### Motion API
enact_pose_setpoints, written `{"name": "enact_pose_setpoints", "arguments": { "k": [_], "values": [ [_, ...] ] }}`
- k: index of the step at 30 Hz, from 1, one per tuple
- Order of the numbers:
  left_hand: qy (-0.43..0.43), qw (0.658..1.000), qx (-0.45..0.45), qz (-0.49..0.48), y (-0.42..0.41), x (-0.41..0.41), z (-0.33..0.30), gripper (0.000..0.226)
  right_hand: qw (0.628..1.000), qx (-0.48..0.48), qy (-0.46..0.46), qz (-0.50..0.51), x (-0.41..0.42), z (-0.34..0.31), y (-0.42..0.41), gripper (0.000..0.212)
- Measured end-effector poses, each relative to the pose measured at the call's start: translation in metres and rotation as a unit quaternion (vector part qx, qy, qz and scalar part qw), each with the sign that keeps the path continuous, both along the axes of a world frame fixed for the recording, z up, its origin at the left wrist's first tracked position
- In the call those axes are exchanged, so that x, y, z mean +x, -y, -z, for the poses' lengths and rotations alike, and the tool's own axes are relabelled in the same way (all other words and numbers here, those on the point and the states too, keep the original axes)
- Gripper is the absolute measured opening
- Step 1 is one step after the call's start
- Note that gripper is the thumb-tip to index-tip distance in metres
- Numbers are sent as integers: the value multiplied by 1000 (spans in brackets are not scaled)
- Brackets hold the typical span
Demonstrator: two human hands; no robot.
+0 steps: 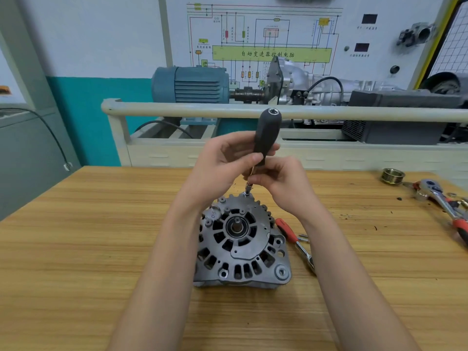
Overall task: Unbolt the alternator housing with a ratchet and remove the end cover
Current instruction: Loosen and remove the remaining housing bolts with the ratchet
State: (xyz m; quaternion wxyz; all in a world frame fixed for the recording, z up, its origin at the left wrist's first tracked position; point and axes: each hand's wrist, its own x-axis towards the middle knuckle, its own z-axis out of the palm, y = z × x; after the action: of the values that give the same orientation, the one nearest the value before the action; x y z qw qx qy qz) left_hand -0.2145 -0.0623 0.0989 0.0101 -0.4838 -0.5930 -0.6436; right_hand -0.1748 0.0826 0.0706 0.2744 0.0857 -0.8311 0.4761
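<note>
The alternator (pixel 241 243) is sitting on the desk (pixel 76 249), end cover (pixel 238 231) facing up and seemingly not yet lifted off. Just beside it, to its right, a small ratchet (pixel 295 243) is lying idle. At the alternator's far edge, the left hand (pixel 222 164) is gripping a black-handled driver (pixel 266 134) while the right hand (pixel 281 179) is pinching its shaft, the tip standing on a housing bolt. Unbolting appears underway. Farther right, a larger ratchet (pixel 445 203) is resting.
</note>
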Motion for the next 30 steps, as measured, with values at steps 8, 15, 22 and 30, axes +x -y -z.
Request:
{"name": "enact_pose_setpoints", "arguments": {
  "k": [8,15,22,30],
  "values": [
    [-13,995,37,-94,-8,2,1,33,1000,-18,-16,15,-1,2,1,13],
    [5,995,45,-88,-5,3,1,27,1000,19,7,-1,-1,1,0,34],
    [-3,998,26,-63,-7,1,2,25,1000,-8,-20,17,-2,4,1,28],
    [9,991,73,-110,-2,0,0,32,1000,-12,-2,-18,1,1,1,27]
  ]
}}
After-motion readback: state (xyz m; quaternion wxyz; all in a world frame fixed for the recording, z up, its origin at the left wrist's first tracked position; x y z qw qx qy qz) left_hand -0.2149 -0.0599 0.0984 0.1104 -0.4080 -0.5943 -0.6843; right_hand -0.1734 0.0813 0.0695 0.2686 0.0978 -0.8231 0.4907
